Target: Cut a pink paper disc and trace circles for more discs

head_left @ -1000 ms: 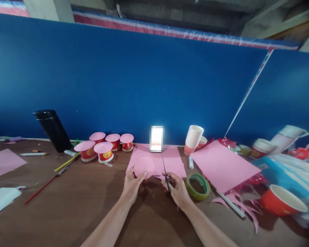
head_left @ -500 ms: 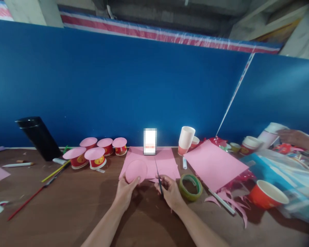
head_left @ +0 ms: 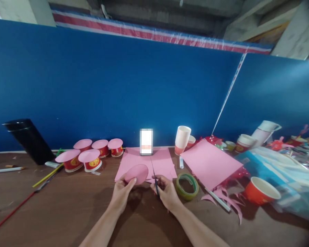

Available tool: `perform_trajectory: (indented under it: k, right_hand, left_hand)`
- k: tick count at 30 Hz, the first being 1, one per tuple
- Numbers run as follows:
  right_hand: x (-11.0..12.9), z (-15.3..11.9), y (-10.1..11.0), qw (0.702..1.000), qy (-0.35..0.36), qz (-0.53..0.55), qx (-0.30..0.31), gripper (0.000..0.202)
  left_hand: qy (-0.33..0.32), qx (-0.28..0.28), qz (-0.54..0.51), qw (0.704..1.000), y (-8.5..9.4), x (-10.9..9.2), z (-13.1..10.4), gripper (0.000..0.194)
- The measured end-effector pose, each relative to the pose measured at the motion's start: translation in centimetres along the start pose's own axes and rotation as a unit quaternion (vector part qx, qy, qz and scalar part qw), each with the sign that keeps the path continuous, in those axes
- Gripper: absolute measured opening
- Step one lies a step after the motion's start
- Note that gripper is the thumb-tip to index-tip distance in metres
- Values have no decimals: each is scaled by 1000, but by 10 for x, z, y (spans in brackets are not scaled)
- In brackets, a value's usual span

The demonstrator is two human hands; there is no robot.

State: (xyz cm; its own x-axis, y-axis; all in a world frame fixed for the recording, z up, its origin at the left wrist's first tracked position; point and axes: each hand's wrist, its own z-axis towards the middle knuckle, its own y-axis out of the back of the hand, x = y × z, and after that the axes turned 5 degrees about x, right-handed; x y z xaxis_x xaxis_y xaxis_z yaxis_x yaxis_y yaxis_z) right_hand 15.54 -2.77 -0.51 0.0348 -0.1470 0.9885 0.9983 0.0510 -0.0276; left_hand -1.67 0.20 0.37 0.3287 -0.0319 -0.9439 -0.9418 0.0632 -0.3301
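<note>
My left hand pinches the lower left edge of a pink paper disc, which is tilted above the table. To its right, my right hand is closed around a pair of dark scissors, with the thin blade pointing up and away. Behind both hands lie pink paper sheets. A lit white rectangle, pixelated at its edges, stands at their back. Several red cups topped with pink discs, one of them at the front, stand to the left.
Just right of my right hand lies a green tape roll. Further right are a pink sheet, paper scraps, an orange cup and plastic bags. Stacked white cups stand behind. A black bottle leans at left.
The disc in my left hand has tilted flatter and turned. The view has shifted slightly right. Another person's hand at the white jug on the right is gone from view.
</note>
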Motion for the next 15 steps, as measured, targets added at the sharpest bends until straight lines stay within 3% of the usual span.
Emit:
perform_trajectory:
  k: [9, 15]
  right_hand:
    - [8, 0, 3, 999, 36, -13, -38, 43]
    - [7, 4, 4, 996, 68, -3, -59, 41]
  left_hand:
    - [-42, 36, 53, 997, 4, 6, 0, 38]
    - [9, 93, 69, 993, -3, 0, -7, 55]
